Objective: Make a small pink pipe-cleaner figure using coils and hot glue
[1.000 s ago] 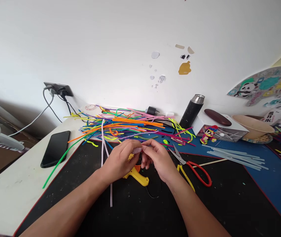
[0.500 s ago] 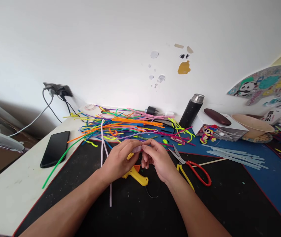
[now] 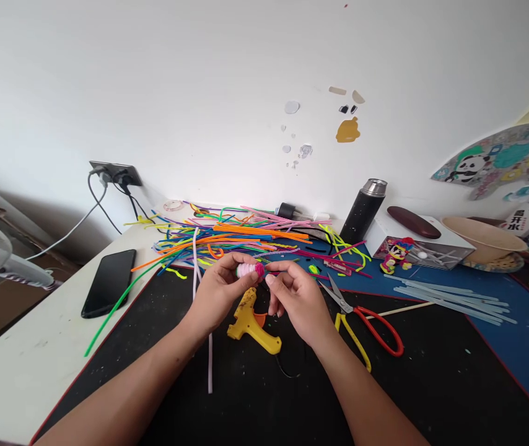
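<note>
My left hand (image 3: 218, 291) grips a small roll of coiled pipe cleaner (image 3: 246, 270), pale pink along its body with a magenta tip facing right. Thumb and forefinger of my right hand (image 3: 295, 294) are pinched together just beside that tip; whatever lies between them is too small to make out. Under both hands rests a yellow glue gun (image 3: 257, 331) on the black mat. A long pale lilac pipe cleaner (image 3: 210, 365) runs beneath my left hand.
Red-handled scissors (image 3: 357, 313) lie open to the right, by a yellow pipe cleaner (image 3: 357, 344) and clear glue sticks (image 3: 459, 300). Behind are heaped pipe cleaners (image 3: 246, 232), a black flask (image 3: 363, 214) and a small figure (image 3: 397, 255). A phone (image 3: 109, 283) sits left.
My left hand has turned and shifted slightly left, bringing the roll's magenta tip into view. My hands have come a little apart, uncovering more of the glue gun. The camera view shifted slightly.
</note>
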`<state>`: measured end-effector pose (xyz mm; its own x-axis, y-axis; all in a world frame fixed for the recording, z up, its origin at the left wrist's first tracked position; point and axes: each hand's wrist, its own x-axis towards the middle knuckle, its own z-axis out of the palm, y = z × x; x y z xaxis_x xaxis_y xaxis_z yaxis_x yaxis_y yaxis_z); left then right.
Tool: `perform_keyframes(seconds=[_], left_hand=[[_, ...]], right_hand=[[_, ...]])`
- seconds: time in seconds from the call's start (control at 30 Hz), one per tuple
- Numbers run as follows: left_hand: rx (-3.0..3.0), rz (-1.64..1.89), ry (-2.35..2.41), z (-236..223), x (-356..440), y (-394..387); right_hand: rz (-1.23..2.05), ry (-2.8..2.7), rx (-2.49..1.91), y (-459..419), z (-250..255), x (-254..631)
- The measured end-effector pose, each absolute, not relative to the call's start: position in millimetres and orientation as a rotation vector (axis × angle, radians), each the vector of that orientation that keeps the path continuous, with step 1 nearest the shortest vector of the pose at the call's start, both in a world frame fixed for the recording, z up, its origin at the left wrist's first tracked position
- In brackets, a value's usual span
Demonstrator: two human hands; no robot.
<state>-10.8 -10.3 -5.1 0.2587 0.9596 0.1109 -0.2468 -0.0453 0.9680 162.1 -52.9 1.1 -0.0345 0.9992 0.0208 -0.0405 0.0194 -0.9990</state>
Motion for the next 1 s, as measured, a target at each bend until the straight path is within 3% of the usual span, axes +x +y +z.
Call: perform_keyframes(seconds=[0.23, 1.0], left_hand=[[1.126, 1.106, 0.757, -5, -8, -10], [1.334, 0.881, 0.687, 6, -13, -15]], right_hand=[[1.123, -1.300, -1.192, -56, 0, 161], [1.231, -1.231, -1.204, -49, 2, 169]])
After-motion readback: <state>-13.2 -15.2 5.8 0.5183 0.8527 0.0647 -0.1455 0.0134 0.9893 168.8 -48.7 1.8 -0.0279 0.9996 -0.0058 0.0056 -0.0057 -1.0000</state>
